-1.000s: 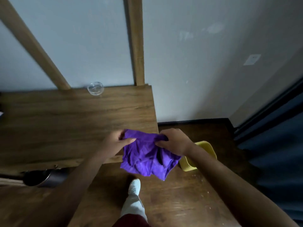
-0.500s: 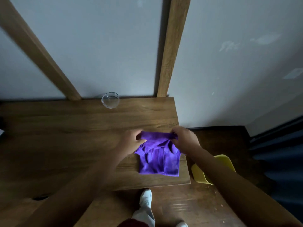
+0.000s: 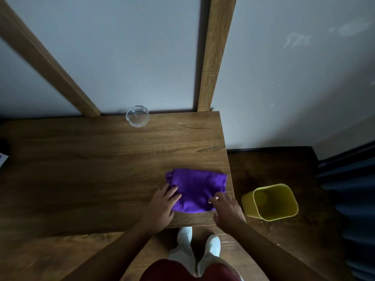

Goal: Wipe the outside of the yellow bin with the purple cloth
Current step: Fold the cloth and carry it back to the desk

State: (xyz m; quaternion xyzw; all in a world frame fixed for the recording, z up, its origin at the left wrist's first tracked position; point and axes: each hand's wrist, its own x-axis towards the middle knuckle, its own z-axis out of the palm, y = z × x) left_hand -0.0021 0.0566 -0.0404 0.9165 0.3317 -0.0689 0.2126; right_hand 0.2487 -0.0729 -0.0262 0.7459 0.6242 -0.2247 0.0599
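Note:
The purple cloth [image 3: 197,189] lies folded and flat on the wooden table [image 3: 91,169], near its right front corner. My left hand [image 3: 161,207] rests at the cloth's left front edge, fingers spread and touching it. At the cloth's right front corner my right hand [image 3: 228,211] hovers with its fingers apart, holding nothing. The yellow bin [image 3: 271,201] stands on the dark floor to the right of the table, tilted toward me so its empty inside shows.
A clear glass ashtray [image 3: 137,116] sits at the table's back edge. Two wooden beams [image 3: 211,57] rise against the pale wall. Dark blue curtain [image 3: 351,189] hangs at the right. My white shoes [image 3: 203,240] stand on the floor below the table edge.
The cloth went from being held up in both hands to lying flat on the table. Both hands let go of its top edge and drew back to its near edge.

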